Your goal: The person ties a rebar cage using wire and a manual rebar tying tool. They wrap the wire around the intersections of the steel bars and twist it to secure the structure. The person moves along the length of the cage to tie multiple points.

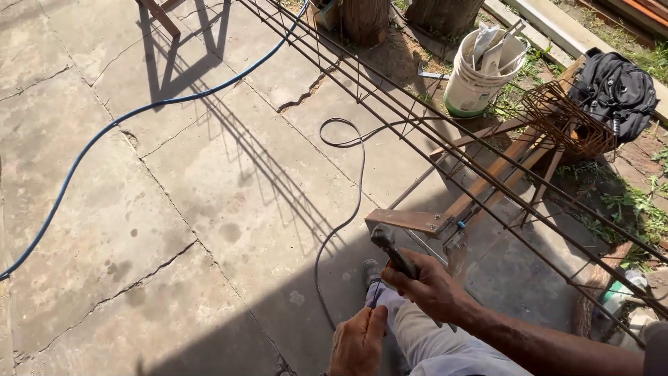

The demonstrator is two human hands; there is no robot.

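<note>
Steel pliers point(391, 252) sit clenched in the right hand point(430, 285) – angled toward thin wire point(376, 292) pinched by the left hand point(358, 341), just below.

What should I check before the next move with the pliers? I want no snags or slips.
1. Right hand grips pliers: ok.
2. Left hand pinches thin wire: ok.
3. Pliers' jaws on the wire: cannot tell.
4. Black cable away from the foot: not ok, it runs beside it.
5. Rebar cage rests on the stand: ok.
</note>
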